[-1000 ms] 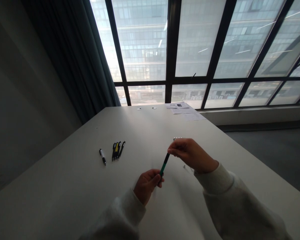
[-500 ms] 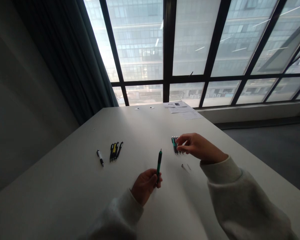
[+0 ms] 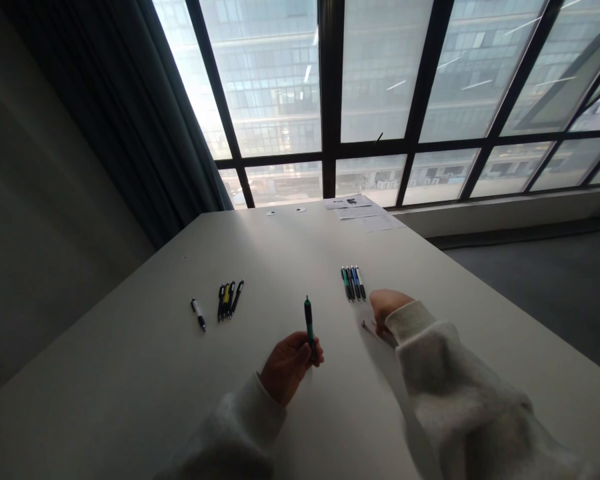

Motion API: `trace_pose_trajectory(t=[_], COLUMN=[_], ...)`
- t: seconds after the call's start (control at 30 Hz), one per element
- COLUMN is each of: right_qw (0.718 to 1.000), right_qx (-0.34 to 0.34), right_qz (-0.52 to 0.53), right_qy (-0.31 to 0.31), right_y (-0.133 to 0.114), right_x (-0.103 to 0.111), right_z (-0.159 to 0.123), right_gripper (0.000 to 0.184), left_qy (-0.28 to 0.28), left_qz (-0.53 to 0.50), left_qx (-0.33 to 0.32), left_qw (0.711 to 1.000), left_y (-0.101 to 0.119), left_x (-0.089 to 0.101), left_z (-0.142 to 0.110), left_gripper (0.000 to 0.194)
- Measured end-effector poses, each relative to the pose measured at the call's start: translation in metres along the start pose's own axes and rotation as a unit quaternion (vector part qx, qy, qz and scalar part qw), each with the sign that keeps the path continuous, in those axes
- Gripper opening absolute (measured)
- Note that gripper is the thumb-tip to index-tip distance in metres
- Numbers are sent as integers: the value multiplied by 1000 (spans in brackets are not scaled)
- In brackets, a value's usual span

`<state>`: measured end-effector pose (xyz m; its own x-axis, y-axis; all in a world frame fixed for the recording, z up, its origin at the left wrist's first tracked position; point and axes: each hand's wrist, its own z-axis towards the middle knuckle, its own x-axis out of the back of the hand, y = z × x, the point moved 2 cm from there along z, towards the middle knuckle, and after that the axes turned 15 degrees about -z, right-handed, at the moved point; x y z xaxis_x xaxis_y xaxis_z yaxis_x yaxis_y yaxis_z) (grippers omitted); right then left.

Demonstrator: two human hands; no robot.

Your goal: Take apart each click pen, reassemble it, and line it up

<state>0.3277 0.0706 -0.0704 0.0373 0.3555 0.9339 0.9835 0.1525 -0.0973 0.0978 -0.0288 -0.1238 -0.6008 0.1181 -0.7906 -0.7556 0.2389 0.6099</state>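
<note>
My left hand (image 3: 293, 360) is closed around a green pen (image 3: 309, 320) with a black grip, held nearly upright with its narrow tip pointing up. My right hand (image 3: 386, 308) is lowered to the table on the right, its fingers curled down and mostly hidden behind the hand and cuff. Beside those fingers lies a small, thin piece with a dark end (image 3: 364, 324). Whatever the right fingertips pinch is hidden. Just beyond that hand is a row of several pens (image 3: 353, 284), with green, blue and white barrels.
On the left of the white table (image 3: 145, 373) lie a group of several dark and yellow pens (image 3: 229, 301) and a single white-and-black pen (image 3: 199, 315). Printed papers (image 3: 353, 208) rest at the far end, before the windows. A dark curtain (image 3: 180, 147) hangs at left.
My right hand has moved from the row of pens toward me, down to the small pieces, and its fingers have curled downward. The left hand still holds the green pen, now tilted slightly left.
</note>
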Motion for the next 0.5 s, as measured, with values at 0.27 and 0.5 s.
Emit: trace_pose_trajectory(t=[0.27, 0.5], right_qw=[997, 886], right_qx=[18, 307], right_qz=[13, 339], right_qy=[-67, 78], right_y=[-3, -37], right_x=[10, 52], right_z=[-3, -44], right_gripper=[12, 9], left_qy=[-13, -31], left_qz=[13, 69], left_qx=[-5, -22], left_qw=[1000, 997], left_y=[-1, -4], left_x=[3, 6], left_z=[1, 2], left_gripper=[30, 31])
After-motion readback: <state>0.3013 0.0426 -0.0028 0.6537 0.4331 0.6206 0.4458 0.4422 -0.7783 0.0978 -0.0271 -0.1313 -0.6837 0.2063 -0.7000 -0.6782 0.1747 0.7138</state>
